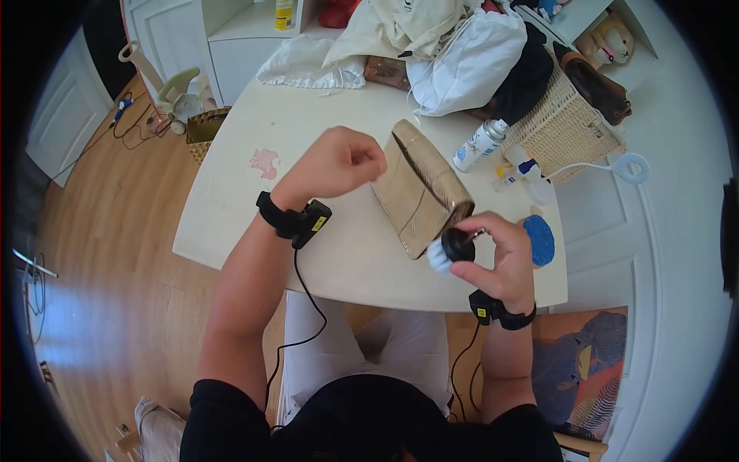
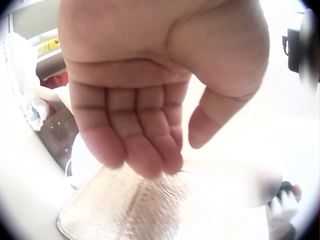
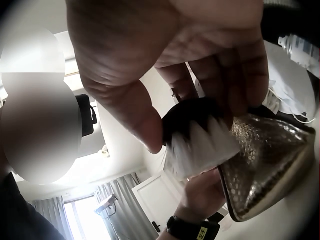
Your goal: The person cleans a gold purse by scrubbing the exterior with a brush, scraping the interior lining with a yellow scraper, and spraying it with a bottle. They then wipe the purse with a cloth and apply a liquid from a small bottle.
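A gold bag point(image 1: 408, 196) lies on the white table, its metallic surface also showing in the left wrist view point(image 2: 145, 205) and the right wrist view point(image 3: 265, 160). By its far left side, my left hand point(image 1: 339, 165) hangs with loosely bent fingers point(image 2: 145, 150) and nothing in them; whether it touches the bag I cannot tell. At the bag's near right corner, my right hand point(image 1: 500, 258) pinches a round brush point(image 1: 459, 245) by its black top between thumb and fingers. The brush's white bristles point(image 3: 200, 150) face away from the palm, clear of the fingers.
Right of the bag stand a spray can point(image 1: 481, 145), small bottles point(image 1: 514, 175) and a blue round object point(image 1: 539, 240). White cloth bags point(image 1: 469, 61) and a wicker basket point(image 1: 566, 112) fill the table's back right. A pink patch point(image 1: 264, 163) marks the tabletop at left.
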